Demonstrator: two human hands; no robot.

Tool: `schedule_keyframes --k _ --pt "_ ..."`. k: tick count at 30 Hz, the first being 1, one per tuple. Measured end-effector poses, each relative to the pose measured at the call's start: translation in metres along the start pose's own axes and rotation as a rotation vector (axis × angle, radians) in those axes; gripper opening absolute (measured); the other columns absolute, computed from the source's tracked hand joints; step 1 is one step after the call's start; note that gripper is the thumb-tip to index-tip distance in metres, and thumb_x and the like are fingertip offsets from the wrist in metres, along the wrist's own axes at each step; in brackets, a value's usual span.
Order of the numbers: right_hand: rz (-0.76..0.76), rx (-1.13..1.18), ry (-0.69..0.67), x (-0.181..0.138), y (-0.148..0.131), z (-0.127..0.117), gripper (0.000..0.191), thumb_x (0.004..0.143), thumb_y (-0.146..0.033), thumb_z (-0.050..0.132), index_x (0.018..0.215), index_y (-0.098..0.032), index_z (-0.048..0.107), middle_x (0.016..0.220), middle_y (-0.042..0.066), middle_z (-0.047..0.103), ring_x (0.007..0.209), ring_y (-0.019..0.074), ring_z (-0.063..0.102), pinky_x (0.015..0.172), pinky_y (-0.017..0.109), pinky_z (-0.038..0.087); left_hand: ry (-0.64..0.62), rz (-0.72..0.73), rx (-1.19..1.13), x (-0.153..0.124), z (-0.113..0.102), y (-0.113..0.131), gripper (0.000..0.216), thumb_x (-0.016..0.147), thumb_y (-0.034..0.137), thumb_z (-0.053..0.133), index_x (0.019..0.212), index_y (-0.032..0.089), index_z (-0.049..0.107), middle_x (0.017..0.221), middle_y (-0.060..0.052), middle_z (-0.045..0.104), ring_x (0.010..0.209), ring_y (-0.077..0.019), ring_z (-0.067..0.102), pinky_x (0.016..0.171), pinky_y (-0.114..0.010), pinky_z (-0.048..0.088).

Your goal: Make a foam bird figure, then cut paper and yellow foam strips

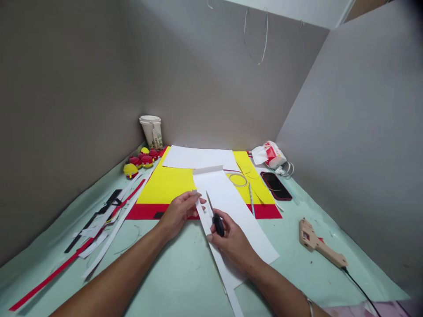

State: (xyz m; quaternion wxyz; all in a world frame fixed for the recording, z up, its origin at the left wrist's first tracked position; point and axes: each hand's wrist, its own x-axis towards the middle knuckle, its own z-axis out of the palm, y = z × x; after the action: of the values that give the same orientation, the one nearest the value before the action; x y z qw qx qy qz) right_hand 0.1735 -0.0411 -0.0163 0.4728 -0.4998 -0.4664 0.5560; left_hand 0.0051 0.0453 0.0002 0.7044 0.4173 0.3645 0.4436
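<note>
A long narrow white paper strip [214, 252] slants down toward the bottom edge. My left hand [178, 212] pinches its upper end between thumb and fingers. In my right hand [235, 241] is a pair of scissors [217, 223] with black handles, the blades looking closed and pointing up and away. My right thumb lies by the strip; whether it presses on it I cannot tell. Beneath both lies a larger white paper sheet [243, 229], its far edge folded up. Yellow sheets [175, 185] and red sheets [269, 212] are spread behind.
Paper scraps and a red strip [62, 266] lie at left. Small red and yellow pieces [131, 170] sit near a cup [151, 132]. At right are a phone [276, 186], a tissue pack [273, 154] and a corded glue gun [319, 246]. Grey walls enclose the table.
</note>
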Motion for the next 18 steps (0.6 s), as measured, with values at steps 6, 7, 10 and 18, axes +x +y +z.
schedule_keyframes --k 6,7,10,18 --pt "0.003 0.071 0.031 0.003 0.000 -0.002 0.065 0.071 -0.015 0.070 0.133 -0.019 0.049 0.087 -0.001 0.059 0.072 0.0120 0.056 0.064 0.025 0.045 -0.137 -0.047 0.074 -0.002 0.003 -0.006 0.025 0.081 0.031 0.072 0.098 0.013 0.067 0.091 -0.009 0.071 0.069 -0.0108 0.063 0.057 -0.018 0.047" --pt "0.008 0.080 0.027 0.003 0.000 -0.002 0.065 0.071 -0.015 0.070 0.133 -0.019 0.048 0.088 -0.001 0.059 0.071 0.0120 0.056 0.064 0.025 0.045 -0.126 -0.044 0.085 -0.002 0.003 -0.006 0.024 0.080 0.030 0.072 0.096 0.013 0.068 0.089 -0.008 0.071 0.067 -0.0104 0.062 0.055 -0.017 0.047" --pt "0.011 0.074 0.011 0.002 -0.001 -0.003 0.064 0.071 -0.015 0.070 0.131 -0.019 0.049 0.088 -0.001 0.060 0.072 0.0122 0.055 0.064 0.025 0.045 -0.046 -0.026 0.105 0.000 0.002 -0.004 0.022 0.079 0.030 0.074 0.090 0.012 0.068 0.083 -0.008 0.070 0.062 -0.0103 0.061 0.049 -0.016 0.044" --pt "0.023 0.016 -0.015 -0.001 -0.003 -0.003 0.054 0.077 -0.020 0.067 0.128 -0.020 0.052 0.088 -0.001 0.062 0.067 0.0118 0.056 0.062 0.026 0.044 0.200 0.059 -0.045 0.005 -0.004 0.006 0.010 0.084 0.018 0.067 0.089 0.010 0.067 0.082 -0.010 0.073 0.059 -0.0087 0.063 0.048 -0.014 0.048"
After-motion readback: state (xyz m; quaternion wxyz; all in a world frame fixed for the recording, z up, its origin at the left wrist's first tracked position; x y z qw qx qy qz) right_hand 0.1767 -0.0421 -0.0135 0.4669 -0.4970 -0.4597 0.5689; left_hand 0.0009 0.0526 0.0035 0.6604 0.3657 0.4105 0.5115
